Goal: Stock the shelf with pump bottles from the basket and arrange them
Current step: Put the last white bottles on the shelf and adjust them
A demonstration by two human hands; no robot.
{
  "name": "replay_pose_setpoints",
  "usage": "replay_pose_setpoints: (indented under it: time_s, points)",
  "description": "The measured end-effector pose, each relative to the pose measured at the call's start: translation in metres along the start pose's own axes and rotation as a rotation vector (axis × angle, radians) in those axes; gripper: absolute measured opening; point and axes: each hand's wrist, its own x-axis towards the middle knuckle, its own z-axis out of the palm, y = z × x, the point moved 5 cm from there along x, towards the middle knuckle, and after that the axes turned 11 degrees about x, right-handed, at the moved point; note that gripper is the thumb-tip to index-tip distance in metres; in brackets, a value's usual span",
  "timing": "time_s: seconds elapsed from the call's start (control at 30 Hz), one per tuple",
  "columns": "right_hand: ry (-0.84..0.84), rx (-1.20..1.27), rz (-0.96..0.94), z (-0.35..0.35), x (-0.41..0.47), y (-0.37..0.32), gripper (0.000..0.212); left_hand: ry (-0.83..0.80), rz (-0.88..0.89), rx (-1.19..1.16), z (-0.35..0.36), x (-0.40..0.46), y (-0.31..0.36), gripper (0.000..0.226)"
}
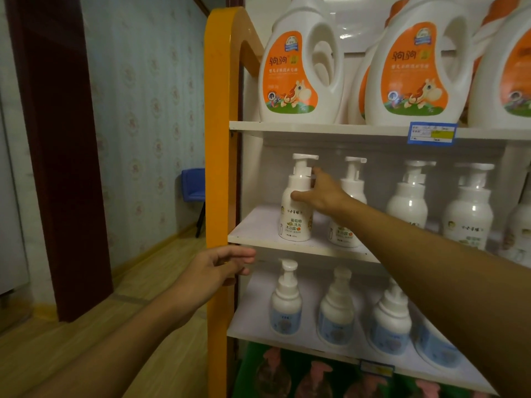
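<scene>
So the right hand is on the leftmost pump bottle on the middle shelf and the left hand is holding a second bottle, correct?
Not quite. The head view shows the right hand on the leftmost pump bottle on the middle shelf, but the left hand holds no bottle; it rests on the orange frame.

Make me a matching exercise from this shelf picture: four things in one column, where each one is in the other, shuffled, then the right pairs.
1. right hand
2. left hand
3. detergent jugs
4. blue-label pump bottles

A. top shelf
B. on the orange side panel
C. shelf below the gripped bottle
D. gripping the leftmost pump bottle, middle shelf

Pairs: 1-D, 2-B, 3-A, 4-C
</scene>
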Motion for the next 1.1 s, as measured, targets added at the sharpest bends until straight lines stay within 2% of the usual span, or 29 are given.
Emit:
replay_pose_setpoints:
  time_s: [0.33,0.4,0.5,0.57,0.73,0.9,1.1]
  points:
    - [-0.069,0.067,-0.018,0.004,-0.006,0.006,0.051,-0.004,-0.018,0.018,0.005,-0.003,-0.006,0.023]
    - [-0.072,0.058,-0.001,0.003,-0.007,0.008,0.060,-0.014,-0.011,0.011,0.007,-0.002,-0.005,0.024]
    - [-0.026,0.084,0.054,-0.003,-0.012,0.015,0.089,-0.027,-0.007,0.002,0.009,-0.002,-0.004,0.025]
    - [-0.003,0.108,0.060,-0.006,-0.020,0.020,0.094,-0.034,-0.009,-0.008,0.012,-0.001,-0.004,0.025]
    - [0.004,0.173,0.029,-0.010,-0.043,0.028,0.083,-0.020,0.003,-0.054,0.022,0.010,0.004,0.026]
    - [-0.024,0.186,0.014,-0.007,-0.070,0.044,0.056,0.049,0.076,0.000,0.035,0.043,0.034,0.039]
    - [-0.060,0.231,0.045,-0.006,-0.070,0.057,0.034,-0.041,0.004,0.144,0.055,0.092,0.058,0.055]
